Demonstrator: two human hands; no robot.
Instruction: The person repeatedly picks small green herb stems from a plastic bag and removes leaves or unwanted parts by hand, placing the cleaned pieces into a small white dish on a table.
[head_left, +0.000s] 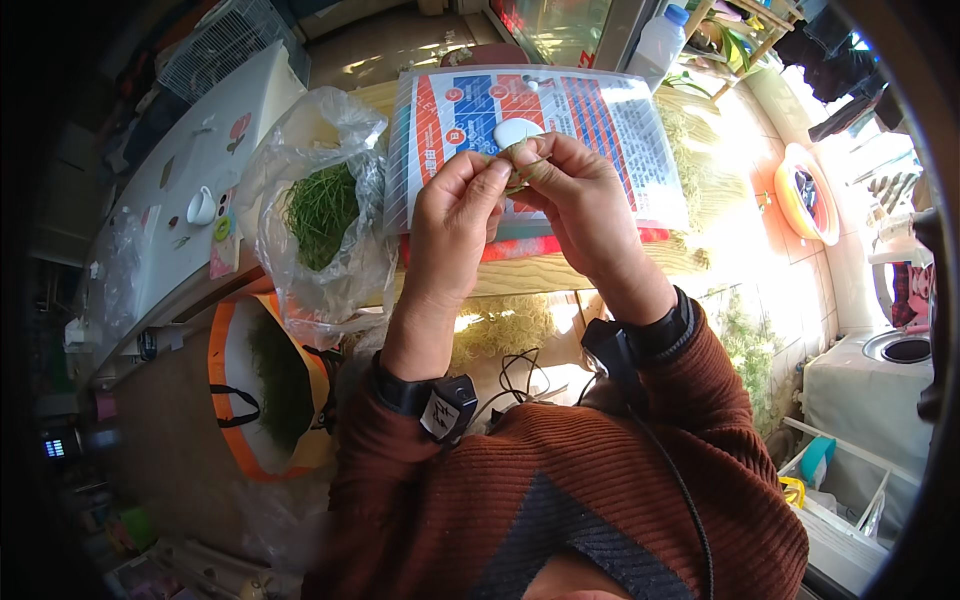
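Note:
My left hand and my right hand meet over a printed plastic sheet, thumbs and forefingers pinched together. Between them are thin green plant strands, a few ends poking out below the fingertips. Both hands grip these strands; what sits inside the pinch is mostly hidden. Just beyond the fingers lies a white oval object on the sheet, partly covered by my right hand. To the left of my left hand, an open clear plastic bag holds a heap of similar green strands.
An orange-rimmed bag with dark green matter stands on the floor at left. A white table bears a white cup. A capped plastic bottle stands beyond the sheet. On the right is an orange-rimmed basin. Cables hang below my hands.

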